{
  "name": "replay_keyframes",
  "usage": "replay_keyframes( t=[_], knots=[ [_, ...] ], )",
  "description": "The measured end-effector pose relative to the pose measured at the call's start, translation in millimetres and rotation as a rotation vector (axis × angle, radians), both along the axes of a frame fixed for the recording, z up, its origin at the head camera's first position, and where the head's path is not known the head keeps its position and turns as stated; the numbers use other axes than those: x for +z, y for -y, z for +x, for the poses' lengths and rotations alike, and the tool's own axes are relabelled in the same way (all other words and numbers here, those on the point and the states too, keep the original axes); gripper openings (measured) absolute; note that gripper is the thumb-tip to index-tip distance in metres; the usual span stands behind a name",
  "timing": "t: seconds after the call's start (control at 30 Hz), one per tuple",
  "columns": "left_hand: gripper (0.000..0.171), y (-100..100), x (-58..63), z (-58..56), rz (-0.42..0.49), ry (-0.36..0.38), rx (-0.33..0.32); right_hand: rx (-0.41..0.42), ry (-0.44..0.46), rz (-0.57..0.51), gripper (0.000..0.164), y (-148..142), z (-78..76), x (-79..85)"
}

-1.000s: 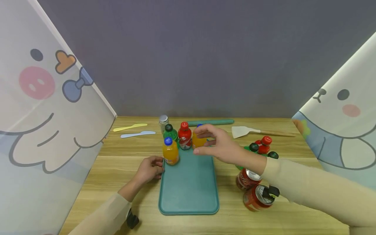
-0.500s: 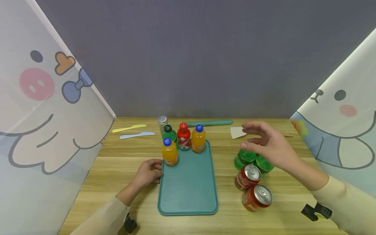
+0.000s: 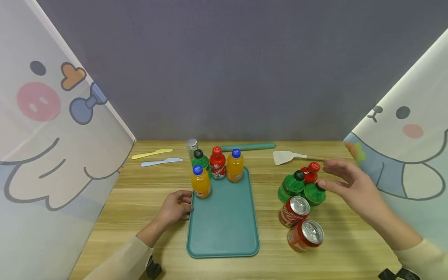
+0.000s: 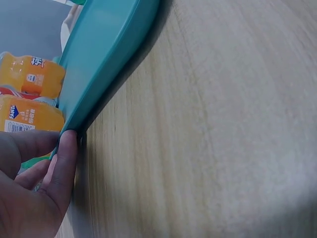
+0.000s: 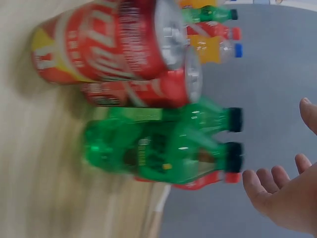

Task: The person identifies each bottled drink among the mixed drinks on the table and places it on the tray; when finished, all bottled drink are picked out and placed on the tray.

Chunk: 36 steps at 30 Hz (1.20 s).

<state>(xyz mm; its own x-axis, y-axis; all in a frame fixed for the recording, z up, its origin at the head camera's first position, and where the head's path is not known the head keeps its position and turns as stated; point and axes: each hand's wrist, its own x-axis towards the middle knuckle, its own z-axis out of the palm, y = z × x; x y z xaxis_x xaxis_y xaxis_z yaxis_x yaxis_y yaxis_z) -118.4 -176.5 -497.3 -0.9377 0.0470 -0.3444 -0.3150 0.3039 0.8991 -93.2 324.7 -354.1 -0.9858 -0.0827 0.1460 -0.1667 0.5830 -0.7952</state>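
My left hand (image 3: 176,206) pinches the left rim of the teal tray (image 3: 224,229) between thumb and fingers; the left wrist view shows the thumb (image 4: 37,144) at the rim's inner side. On the tray's far end stand two orange soda bottles (image 3: 201,184) with blue caps, a red-capped cola bottle (image 3: 217,165) and a green bottle (image 3: 201,160). My right hand (image 3: 357,190), fingers spread and holding nothing, hovers at the right of two green soda bottles (image 3: 290,188) and another red-capped bottle (image 3: 310,174). In the right wrist view its fingertips are near the dark caps.
Two red cola cans (image 3: 295,210) stand in front of the green bottles. Along the back lie a white spatula (image 3: 284,157), a teal rolling pin (image 3: 248,147), a yellow knife (image 3: 152,153) and a blue knife (image 3: 161,162). A silver-lidded shaker (image 3: 192,147) stands behind the tray's bottles.
My right hand has moved away from the orange bottle at the tray's far right corner, rightward to beside the green bottles. My left hand stays at the tray's rim.
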Motion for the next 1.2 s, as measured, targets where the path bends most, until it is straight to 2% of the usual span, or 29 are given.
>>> replay_keyframes(
  t=[0.2, 0.43, 0.6, 0.8, 1.03, 1.2],
  knots=[
    [0.051, 0, 0.5, 0.7, 0.003, -0.001, 0.004, -0.008, 0.036, -0.021, 0.053, -8, 2.7, -30.5],
    [0.051, 0, -0.5, 0.7, 0.004, 0.002, 0.007, -0.03, 0.11, -0.01, 0.066, -14, 4.5, -54.7],
    [0.051, 0, -0.4, 0.1, 0.001, 0.0, 0.004, -0.041, 0.166, 0.002, 0.071, -13, 4.7, -62.5],
    [0.051, 0, -0.1, 0.0, 0.0, -0.002, 0.008, -0.032, 0.199, -0.031, 0.072, -11, 5.2, -69.3],
    [0.051, -1, -0.2, 0.1, 0.002, 0.001, 0.015, -0.028, 0.179, -0.02, 0.07, -11, 5.4, -74.9],
    [0.051, -1, -0.8, -0.7, -0.002, -0.001, 0.016, -0.005, 0.086, 0.072, 0.072, -13, 3.3, -79.1]
  ],
)
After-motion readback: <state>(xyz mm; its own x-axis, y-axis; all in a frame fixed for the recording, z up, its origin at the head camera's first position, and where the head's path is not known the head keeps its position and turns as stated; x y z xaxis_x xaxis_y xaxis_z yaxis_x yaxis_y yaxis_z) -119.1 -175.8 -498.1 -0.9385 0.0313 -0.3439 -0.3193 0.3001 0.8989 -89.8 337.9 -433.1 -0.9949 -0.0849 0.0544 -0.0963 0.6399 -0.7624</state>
